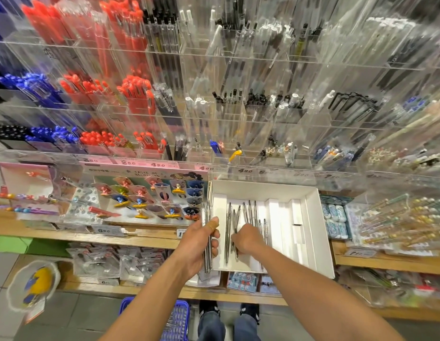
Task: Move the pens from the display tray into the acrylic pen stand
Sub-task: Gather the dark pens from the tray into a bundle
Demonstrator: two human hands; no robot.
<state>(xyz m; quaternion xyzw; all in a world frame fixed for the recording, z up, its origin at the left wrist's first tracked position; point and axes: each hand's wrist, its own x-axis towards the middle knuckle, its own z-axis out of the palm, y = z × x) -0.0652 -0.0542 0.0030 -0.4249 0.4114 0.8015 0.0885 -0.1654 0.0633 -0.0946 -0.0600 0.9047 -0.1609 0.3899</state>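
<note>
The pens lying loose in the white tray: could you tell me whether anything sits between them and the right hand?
Nothing visible does. The right hand is already down among the loose pens in the white tray, while the left hand grips a bundle.

1. Right hand (246, 238): fingers curl down among the loose pens (249, 211); grip hidden.
2. Left hand (201, 242): palm covers the middle of the pen bundle (206, 212).
3. Price labels (130, 163): partly blurred.
4. Far acrylic compartments (263, 57): contents smeared, top row cut off.
5. Blue basket (177, 318): cut off at near edge.
</note>
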